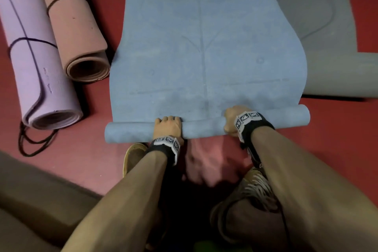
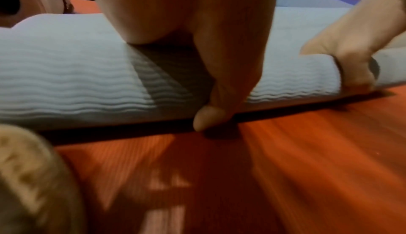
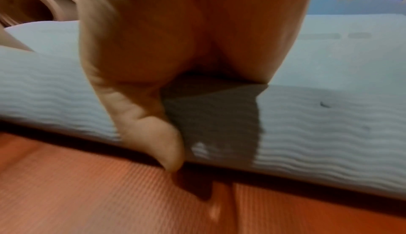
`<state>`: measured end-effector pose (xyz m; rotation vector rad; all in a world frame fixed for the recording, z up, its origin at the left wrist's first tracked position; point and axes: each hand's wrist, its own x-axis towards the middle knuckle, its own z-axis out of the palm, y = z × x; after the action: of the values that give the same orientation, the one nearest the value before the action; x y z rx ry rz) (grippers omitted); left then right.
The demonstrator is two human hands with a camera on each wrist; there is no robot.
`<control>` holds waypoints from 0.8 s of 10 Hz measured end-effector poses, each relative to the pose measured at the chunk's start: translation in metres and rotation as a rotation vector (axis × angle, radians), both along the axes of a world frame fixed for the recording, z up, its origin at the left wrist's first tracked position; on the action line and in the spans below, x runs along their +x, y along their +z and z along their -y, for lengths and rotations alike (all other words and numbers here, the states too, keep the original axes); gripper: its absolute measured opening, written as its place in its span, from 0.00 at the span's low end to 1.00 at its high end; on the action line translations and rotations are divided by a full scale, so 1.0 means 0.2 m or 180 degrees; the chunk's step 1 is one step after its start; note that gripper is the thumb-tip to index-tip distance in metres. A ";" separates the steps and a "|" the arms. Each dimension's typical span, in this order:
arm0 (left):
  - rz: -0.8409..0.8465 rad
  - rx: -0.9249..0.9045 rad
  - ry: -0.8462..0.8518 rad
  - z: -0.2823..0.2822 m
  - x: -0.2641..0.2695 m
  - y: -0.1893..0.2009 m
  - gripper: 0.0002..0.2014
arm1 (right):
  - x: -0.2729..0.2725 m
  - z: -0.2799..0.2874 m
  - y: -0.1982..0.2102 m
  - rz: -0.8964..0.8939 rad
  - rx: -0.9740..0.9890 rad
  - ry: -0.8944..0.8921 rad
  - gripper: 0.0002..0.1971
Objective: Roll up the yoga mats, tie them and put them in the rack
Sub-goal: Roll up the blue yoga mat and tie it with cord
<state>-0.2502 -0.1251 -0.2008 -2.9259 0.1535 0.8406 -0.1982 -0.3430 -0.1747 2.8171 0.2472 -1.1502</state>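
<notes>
Both hands are on the pale blue foam yoga mat (image 1: 206, 47), which lies flat on the red ribbed floor (image 1: 86, 159) with only its near end turned into a thin roll (image 1: 202, 127). The left hand (image 1: 168, 128) sits about a third of the way in from the roll's left end, fingers curled over the top and thumb (image 2: 205, 118) tucked down the near side right where the roll meets the floor. The right hand (image 1: 232, 120) grips further right, again wrapped over the top, with its thumb (image 3: 162, 144) pressed against the near side of the roll down at floor level. So neither one is spread out, both are closed round the rolled part. The underside of the mat has a wavy ridged texture, pretty clear in the wrist views.

Off to the left are two mats already done: a lilac rolled mat (image 1: 34, 57) tied with a dark cord (image 1: 32, 41), its loose ends trailing on the floor, and just beside it a tan-pink rolled mat (image 1: 75, 26) with a dark cord round it too. These two are touching along their length. On the right, a grey mat (image 1: 319, 26) lies unrolled, its edge slipping under the blue one. The person's shoes show near the bottom, one tan shoe (image 1: 133, 157) just behind the left wrist.
</notes>
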 end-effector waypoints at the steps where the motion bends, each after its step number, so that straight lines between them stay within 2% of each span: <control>1: -0.0190 -0.0046 0.0088 0.01 0.09 0.01 0.17 | -0.07 0.01 -0.02 0.0209 -0.0048 0.0066 0.19; 2: -0.0518 0.0007 0.0488 0.02 0.21 0.04 0.07 | -0.21 0.01 -0.03 0.0781 -0.0018 0.0154 0.30; 3: -0.0818 -0.0317 0.0541 -0.02 0.30 0.07 0.06 | -0.25 -0.02 -0.04 0.1134 -0.0063 0.0225 0.32; 4: -0.1025 -0.0397 0.0409 -0.02 0.29 0.04 0.20 | -0.24 -0.04 -0.06 0.1102 -0.0112 0.0038 0.27; 5: -0.0824 -0.0372 0.0420 -0.02 0.24 0.03 0.22 | -0.18 -0.06 -0.05 0.0933 -0.0179 -0.0047 0.22; 6: -0.0355 -0.0003 0.0232 0.01 0.12 0.03 0.29 | -0.07 -0.09 -0.02 0.0505 -0.0156 -0.0020 0.14; 7: 0.0034 0.0012 -0.0050 0.03 0.04 0.02 0.31 | 0.01 -0.08 0.00 0.0196 -0.0052 -0.0127 0.16; 8: 0.0216 0.0018 -0.0198 0.03 0.00 0.02 0.29 | 0.06 -0.08 -0.01 -0.0149 0.0046 -0.0184 0.21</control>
<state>-0.2501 -0.1310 -0.1978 -2.9231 0.2352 0.7308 -0.1871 -0.3273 -0.1762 2.8301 0.1795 -1.2323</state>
